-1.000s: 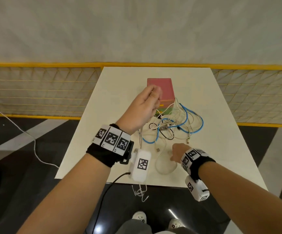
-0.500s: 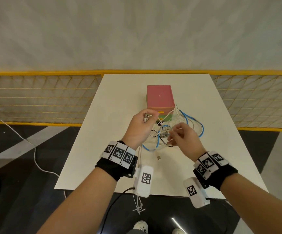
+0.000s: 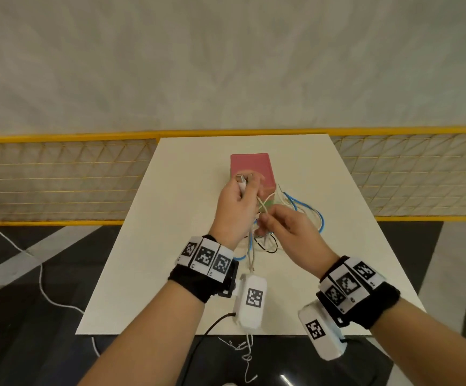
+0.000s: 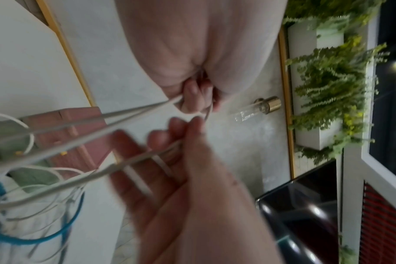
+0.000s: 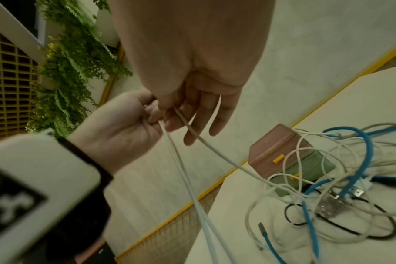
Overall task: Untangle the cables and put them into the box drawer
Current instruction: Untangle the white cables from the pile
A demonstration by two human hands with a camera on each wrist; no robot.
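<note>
A tangle of white, blue and black cables [image 3: 307, 215] lies on the white table [image 3: 187, 246], just in front of the box. The box has a pink top drawer [image 3: 251, 168] with a yellow handle [image 5: 278, 159] and a green drawer [image 5: 314, 166] below it. My left hand [image 3: 244, 186] is raised over the box front and grips a white cable [image 5: 181, 171] near its plug [image 3: 240, 179]. My right hand [image 3: 265, 218], close beside it, pinches the same white cable [image 4: 133, 159] between thumb and forefinger [image 5: 170, 109]. Strands run taut down to the tangle [image 5: 328, 196].
A yellow-railed mesh fence [image 3: 59, 179] runs behind and beside the table. A white cord [image 3: 42, 277] lies on the dark floor at the left. Thin wires [image 3: 244, 355] dangle past the table's front edge. Hanging green plants [image 4: 328, 85] show in both wrist views.
My right hand has left the table near the front edge, risen and taken the white cable beside my left hand. My left hand has lifted the cable's plug end up over the box.
</note>
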